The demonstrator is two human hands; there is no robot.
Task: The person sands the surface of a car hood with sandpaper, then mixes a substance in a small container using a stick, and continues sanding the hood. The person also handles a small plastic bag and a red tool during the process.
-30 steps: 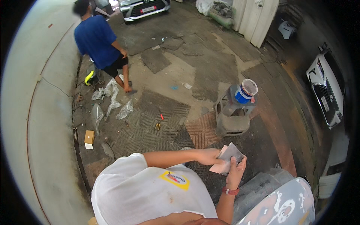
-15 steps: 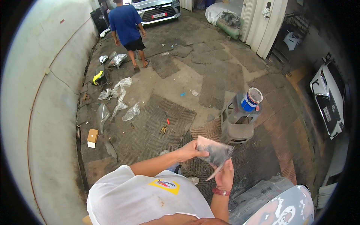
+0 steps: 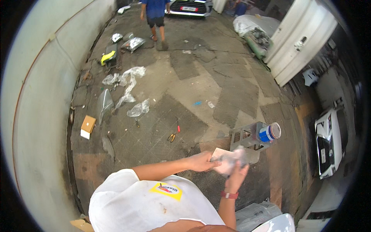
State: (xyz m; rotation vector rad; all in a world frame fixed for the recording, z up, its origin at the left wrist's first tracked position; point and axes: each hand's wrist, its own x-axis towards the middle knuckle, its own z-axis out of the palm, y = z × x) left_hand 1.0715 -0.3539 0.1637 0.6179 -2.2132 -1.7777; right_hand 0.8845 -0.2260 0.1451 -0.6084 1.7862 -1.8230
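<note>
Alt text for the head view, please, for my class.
A person's left hand grips a pinkish sheet, partly blurred, right hand at its edge. Beyond, a bucket sits on a grey stool; pliers lie on the floor.

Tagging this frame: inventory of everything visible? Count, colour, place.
Sheet material: count blurred, pink-grey, in hands
Bucket: one, blue-white, on stool
Stool: one, grey, past hands
Pliers: one, yellow, floor
Slim tool: one, red, floor
Box: one, brown, left floor
Wrapping: several, clear, left floor
Tank: one, green, by gate
Gate: one, white, upper right
Car fronts: two, white, top and right
Person: one, blue shirt, top
Panel: one, white, bottom right
Shirt: one, white, worn
Left hand: one, bare, gripping sheet
Right hand: one, bare, at sheet
</note>
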